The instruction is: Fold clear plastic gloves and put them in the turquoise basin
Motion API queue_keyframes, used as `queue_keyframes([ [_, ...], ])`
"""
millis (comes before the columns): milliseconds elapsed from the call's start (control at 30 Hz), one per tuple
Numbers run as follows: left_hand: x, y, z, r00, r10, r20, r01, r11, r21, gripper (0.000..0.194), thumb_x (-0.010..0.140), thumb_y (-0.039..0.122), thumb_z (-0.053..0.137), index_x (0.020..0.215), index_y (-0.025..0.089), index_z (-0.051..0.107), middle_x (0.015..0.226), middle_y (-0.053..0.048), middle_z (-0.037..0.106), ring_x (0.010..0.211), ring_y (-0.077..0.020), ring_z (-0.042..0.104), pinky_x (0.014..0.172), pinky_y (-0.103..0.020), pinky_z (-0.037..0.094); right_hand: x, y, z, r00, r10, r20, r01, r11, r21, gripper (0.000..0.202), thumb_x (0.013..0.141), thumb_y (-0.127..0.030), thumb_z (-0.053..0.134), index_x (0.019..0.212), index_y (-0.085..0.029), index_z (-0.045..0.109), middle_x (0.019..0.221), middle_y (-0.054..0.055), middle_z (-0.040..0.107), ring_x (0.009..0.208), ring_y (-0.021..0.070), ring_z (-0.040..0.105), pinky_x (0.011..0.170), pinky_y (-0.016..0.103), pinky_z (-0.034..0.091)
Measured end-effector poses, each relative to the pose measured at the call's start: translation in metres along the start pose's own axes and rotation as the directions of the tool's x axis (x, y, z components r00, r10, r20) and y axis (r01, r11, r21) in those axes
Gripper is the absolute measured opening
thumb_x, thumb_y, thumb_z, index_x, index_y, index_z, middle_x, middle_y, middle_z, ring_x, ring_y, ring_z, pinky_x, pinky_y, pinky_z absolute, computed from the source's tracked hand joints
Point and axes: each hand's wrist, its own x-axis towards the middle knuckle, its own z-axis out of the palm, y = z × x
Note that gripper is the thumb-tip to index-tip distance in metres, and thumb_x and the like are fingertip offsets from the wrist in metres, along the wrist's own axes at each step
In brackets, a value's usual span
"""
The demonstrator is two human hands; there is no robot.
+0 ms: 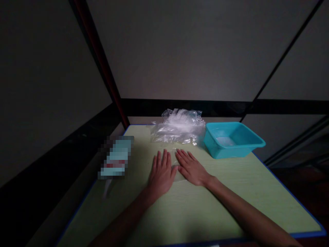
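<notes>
Flat on the pale green table [180,212], my left hand [161,173] lies with its fingers stretched forward. My right hand [191,167] rests palm down beside it, fingers angled to the left. Between and partly under the hands is a thin clear plastic bag or sheet [180,176]; its outline is faint and the hands cover much of it. Just beyond the fingertips sits a loose pile of crinkled clear plastic bags [178,128]. Neither hand grips anything.
A turquoise plastic basin [222,152] stands at the back right, with something whitish [224,141] inside. On the left lies a pixelated light-blue object [117,157]. Blue edging [280,185] borders the table, and a grey panelled wall [185,61] rises behind it.
</notes>
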Motion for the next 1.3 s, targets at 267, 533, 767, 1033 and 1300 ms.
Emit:
queue_keyframes([
  [267,-0.026,-0.004,-0.03,0.958,0.286,-0.01,-0.285,0.949,-0.137,0.06,0.085,0.034,0.038,0.135,0.009,0.017,0.141,-0.013,0.021,0.131,-0.0206,0.011,0.104,-0.041,0.02,-0.03,0.01,-0.026,0.996,-0.087,0.014,0.083,0.978,0.189,0.055,0.091,-0.039,0.025,0.138,-0.015,0.009,0.142,0.01,0.015,0.13,0.0184,0.01,0.105,0.045,0.014],
  [533,-0.046,0.013,-0.032,0.918,0.39,0.068,-0.373,0.91,-0.182,0.066,0.082,0.045,0.041,0.133,0.007,0.023,0.139,-0.016,0.025,0.128,-0.0233,0.02,0.103,-0.037,0.026,-0.053,-0.017,-0.016,0.977,-0.19,0.097,0.188,0.982,0.032,0.07,0.086,-0.052,0.032,0.137,-0.006,0.014,0.141,0.017,0.012,0.13,0.0224,0.007,0.106,0.042,0.016],
  [767,-0.063,-0.012,-0.031,0.909,0.397,0.127,-0.377,0.913,-0.155,0.068,0.081,0.039,0.045,0.136,0.011,0.017,0.142,-0.013,0.019,0.129,-0.0221,0.018,0.103,-0.036,0.025,-0.055,-0.015,-0.017,0.974,-0.167,0.154,0.164,0.986,0.028,0.07,0.086,-0.052,0.029,0.137,-0.009,0.01,0.141,0.016,0.013,0.13,0.0217,0.008,0.106,0.044,0.013],
  [1033,-0.084,-0.035,-0.034,0.952,0.302,0.056,-0.287,0.938,-0.192,0.061,0.084,0.032,0.043,0.137,0.016,0.016,0.14,-0.01,0.023,0.127,-0.0215,0.026,0.1,-0.038,0.032,-0.058,-0.005,-0.03,0.972,-0.218,0.087,0.199,0.963,0.184,0.062,0.087,-0.043,0.037,0.138,-0.015,0.014,0.142,0.012,0.017,0.13,0.0203,0.015,0.104,0.042,0.02],
  [1300,-0.069,-0.035,-0.039,0.958,0.263,-0.113,-0.283,0.932,-0.227,0.038,0.082,0.022,0.043,0.12,0.019,0.047,0.123,-0.007,0.052,0.114,-0.0199,0.046,0.095,-0.036,0.04,-0.061,0.006,-0.039,0.964,-0.265,-0.029,0.261,0.96,-0.097,0.026,0.09,-0.026,0.037,0.09,-0.019,0.062,0.088,0.006,0.061,0.085,0.0181,0.055,0.073,0.033,0.043],
])
